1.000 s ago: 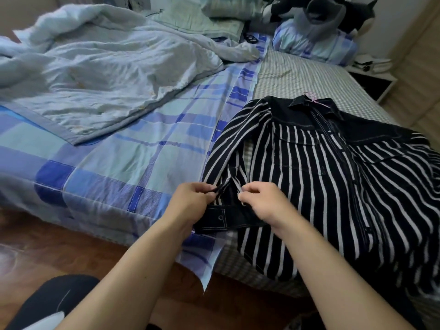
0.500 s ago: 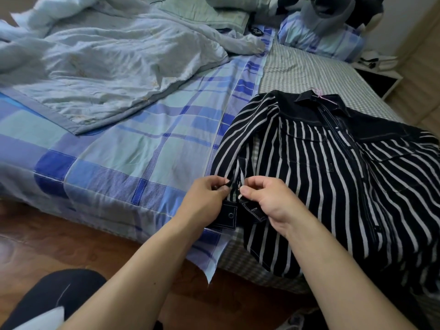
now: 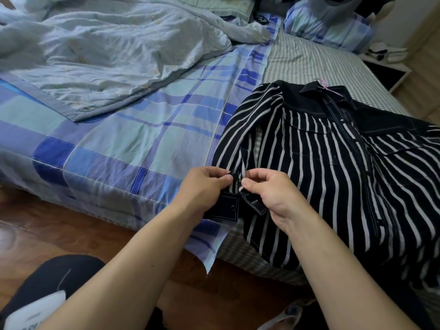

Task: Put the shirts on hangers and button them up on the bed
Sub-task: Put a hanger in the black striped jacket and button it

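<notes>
Buttoning a sleeve on the bed.
Left hand (image 3: 204, 189) and right hand (image 3: 269, 191) at 6 o'clock, both pinching the sleeve cuff (image 3: 226, 208) of the striped shirt (image 3: 333, 175). Shirt lying at 3 o'clock on the bed (image 3: 142, 144), pink hanger (image 3: 326, 85) at its collar. Crumpled blanket (image 3: 114, 58) at 10 o'clock.

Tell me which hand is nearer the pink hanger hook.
Right. The right hand pinches the sleeve cuff below the hook, on the shirt side; the left hand pinches the cuff's other flap, farther left.
</notes>
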